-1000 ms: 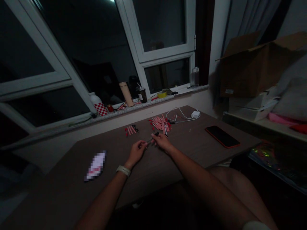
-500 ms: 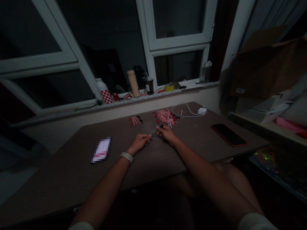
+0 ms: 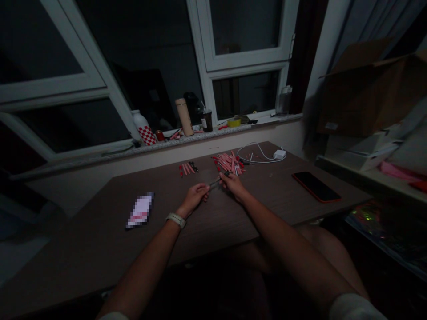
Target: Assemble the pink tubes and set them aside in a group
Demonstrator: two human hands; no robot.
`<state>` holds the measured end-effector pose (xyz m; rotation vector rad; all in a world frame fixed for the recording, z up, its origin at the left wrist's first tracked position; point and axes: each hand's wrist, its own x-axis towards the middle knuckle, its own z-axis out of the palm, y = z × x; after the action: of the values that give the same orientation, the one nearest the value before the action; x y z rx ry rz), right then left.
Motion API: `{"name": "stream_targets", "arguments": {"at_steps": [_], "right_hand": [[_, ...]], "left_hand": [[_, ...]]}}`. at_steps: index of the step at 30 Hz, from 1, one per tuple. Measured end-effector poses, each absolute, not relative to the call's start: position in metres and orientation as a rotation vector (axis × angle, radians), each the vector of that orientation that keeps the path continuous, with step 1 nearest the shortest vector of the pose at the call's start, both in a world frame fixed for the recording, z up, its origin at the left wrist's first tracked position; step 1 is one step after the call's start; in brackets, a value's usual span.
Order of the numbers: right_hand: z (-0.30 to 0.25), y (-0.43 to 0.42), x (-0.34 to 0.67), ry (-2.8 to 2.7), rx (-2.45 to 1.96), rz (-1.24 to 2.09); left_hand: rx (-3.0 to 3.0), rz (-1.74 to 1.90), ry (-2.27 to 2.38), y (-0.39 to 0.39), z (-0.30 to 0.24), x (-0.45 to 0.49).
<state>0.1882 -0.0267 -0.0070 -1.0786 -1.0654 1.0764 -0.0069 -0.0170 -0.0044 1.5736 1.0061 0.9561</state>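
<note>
The right hand (image 3: 232, 186) pinches the dark end of a slim pen-like piece (image 3: 216, 180) in a narrow grip above the brown table (image 3: 100, 235), its fingers hiding part of it, so its exact kind is hard to make out. The left hand (image 3: 195, 198) curls just beside the thin far end; whether it touches, I cannot tell. Beyond lie a tangled heap of pink-and-red sticks (image 3: 228, 163), too overlapped to count, and a smaller group of similar sticks (image 3: 187, 168). A packet (image 3: 140, 210) left of the hands is blurred beyond reading.
</note>
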Motion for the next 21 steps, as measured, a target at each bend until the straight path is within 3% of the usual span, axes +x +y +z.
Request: {"name": "stream_targets", "arguments": {"at_steps": [21], "right_hand": [[-0.0058,-0.0233,0.1938,-0.949,-1.071,1.170]], "left_hand": [[1.630,0.970,0.998,-0.0140,-0.0088,-0.0058]]}}
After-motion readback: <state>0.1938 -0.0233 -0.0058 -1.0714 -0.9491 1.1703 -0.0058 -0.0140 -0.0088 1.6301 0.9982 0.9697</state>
